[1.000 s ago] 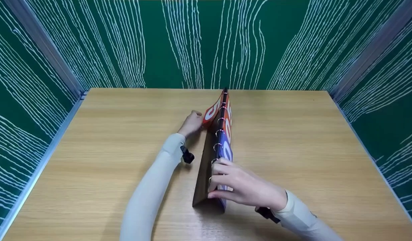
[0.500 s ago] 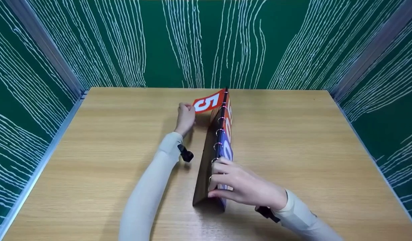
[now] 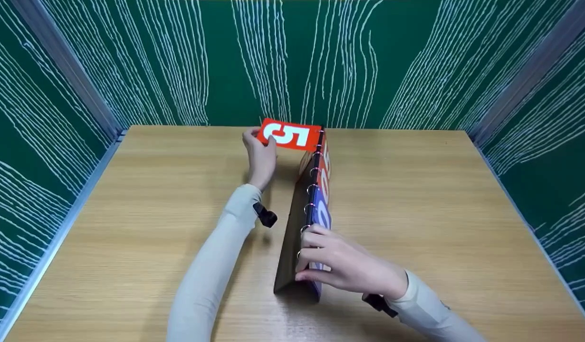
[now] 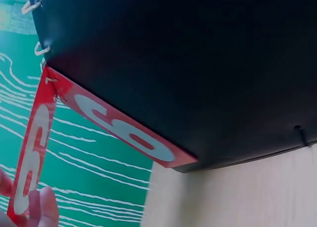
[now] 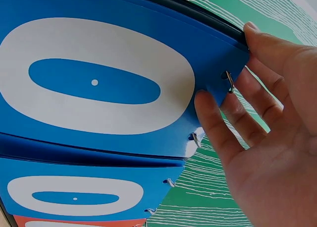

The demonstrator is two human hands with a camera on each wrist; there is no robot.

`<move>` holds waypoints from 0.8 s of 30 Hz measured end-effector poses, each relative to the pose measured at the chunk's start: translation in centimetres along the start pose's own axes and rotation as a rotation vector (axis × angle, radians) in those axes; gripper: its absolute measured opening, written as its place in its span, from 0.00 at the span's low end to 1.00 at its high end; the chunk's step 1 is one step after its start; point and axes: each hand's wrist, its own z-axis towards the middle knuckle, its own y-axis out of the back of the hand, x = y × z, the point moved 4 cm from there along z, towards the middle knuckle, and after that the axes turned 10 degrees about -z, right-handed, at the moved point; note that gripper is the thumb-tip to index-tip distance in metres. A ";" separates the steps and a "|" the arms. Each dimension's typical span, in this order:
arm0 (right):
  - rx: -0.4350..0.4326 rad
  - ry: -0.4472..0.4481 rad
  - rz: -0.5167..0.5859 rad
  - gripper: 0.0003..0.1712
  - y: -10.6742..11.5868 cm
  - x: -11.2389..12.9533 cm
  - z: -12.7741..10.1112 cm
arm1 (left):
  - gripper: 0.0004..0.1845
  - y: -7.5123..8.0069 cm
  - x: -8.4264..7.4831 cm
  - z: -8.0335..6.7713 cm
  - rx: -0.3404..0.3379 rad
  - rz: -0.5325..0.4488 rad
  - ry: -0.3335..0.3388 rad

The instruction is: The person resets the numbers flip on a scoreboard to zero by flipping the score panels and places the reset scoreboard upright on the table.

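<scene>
A black tabletop flip scoreboard (image 3: 290,247) stands tent-like on the table, seen end-on, with metal rings along its top ridge. At its far end my left hand (image 3: 260,159) pinches the free end of a red number card (image 3: 299,137) showing a white 5. In the left wrist view that card's other face (image 4: 35,138) carries a 6, and another red card (image 4: 124,130) hangs against the black panel. My right hand (image 3: 349,263) grips the near end of the ridge, fingers over the rings. Blue cards with white zeros (image 5: 119,28) face the right wrist camera.
The scoreboard stands on a light wood table (image 3: 430,218). Green walls with white wavy lines (image 3: 302,61) enclose its back and sides, and grey posts (image 3: 69,66) rise at the back corners. Small black wrist cameras (image 3: 265,216) are strapped to both sleeves.
My left hand has lifted the red card up and away toward the back, swinging it out from the scoreboard's left side to above the ridge's left. My right hand has stayed in place.
</scene>
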 end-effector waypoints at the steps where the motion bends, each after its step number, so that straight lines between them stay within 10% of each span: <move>1: 0.001 -0.001 0.001 0.07 0.0 0.0 0.0 | 0.26 -0.1 -0.4 -0.1 0.006 -0.013 -0.028; 10: 0.003 -0.011 0.012 0.06 0.0 0.1 0.0 | 0.37 -1.8 -3.0 -0.9 0.101 -0.034 -0.223; 18: 0.006 -0.005 0.005 0.07 0.0 0.1 0.0 | 0.39 -3.7 -4.5 -1.5 0.244 -0.045 -0.210; 24: 0.002 -0.004 0.013 0.07 -0.1 0.1 0.1 | 0.33 -5.2 -4.2 -2.7 0.366 0.144 -0.197</move>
